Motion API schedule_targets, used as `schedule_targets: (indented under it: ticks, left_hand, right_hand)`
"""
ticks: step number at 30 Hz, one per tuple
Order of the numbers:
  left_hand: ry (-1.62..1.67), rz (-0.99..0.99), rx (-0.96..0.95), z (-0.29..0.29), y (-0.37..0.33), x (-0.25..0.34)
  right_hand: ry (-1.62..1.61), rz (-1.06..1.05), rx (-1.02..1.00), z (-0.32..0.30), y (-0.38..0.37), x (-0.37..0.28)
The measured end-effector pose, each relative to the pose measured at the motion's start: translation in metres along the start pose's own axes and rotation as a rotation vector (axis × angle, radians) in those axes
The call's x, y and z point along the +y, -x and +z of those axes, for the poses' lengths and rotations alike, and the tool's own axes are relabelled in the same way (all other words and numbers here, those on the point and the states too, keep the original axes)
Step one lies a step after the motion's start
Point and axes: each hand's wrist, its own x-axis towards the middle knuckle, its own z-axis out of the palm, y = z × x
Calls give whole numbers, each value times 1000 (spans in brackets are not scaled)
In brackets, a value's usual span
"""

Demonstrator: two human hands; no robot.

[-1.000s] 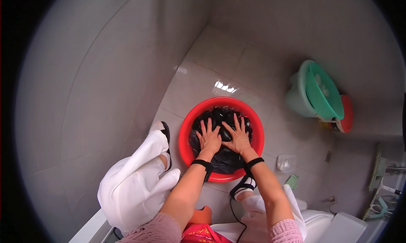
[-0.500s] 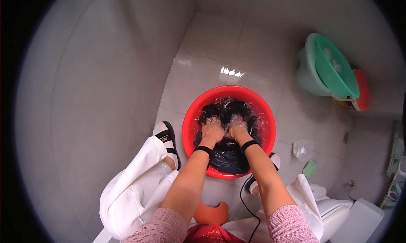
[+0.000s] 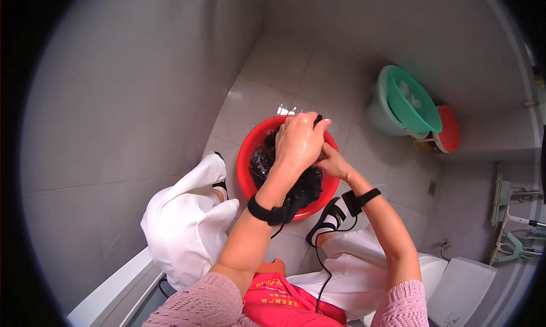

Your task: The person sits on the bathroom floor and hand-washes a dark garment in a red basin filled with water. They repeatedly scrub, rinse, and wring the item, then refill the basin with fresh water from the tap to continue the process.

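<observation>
A red basin of water sits on the floor between my feet. A wet black garment, bunched up and dripping, is partly raised out of it; its lower part hangs over the near side. My left hand is closed round the upper part of the cloth, back of the hand up, with a black tuft showing by the thumb. Just below and to the right, my right hand grips the same cloth, its fingers partly hidden behind the left hand. More dark wet cloth lies in the water at the left.
Nested green tubs stand against the right wall, with a red-lidded bucket beside them. A black cable runs from my right wrist strap over my lap. A white toilet is at lower right, folding racks beyond.
Both hands have come up out of the water, lifting the black garment with them. They have moved from side by side to one over the other. The view has shifted.
</observation>
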Motion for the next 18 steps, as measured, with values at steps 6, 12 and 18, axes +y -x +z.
schedule_targets:
  ticks: [6,12,18]
  left_hand:
    - [113,58,143,-43,6,22]
    - [-36,53,304,-13,-18,-85]
    - [-274,-408,-163,57,-28,-178]
  right_hand:
    - [-130,47,226,-27,30,-76]
    - [-228,43,255,-10,41,-134]
    - [289,56,214,-4,3,-39]
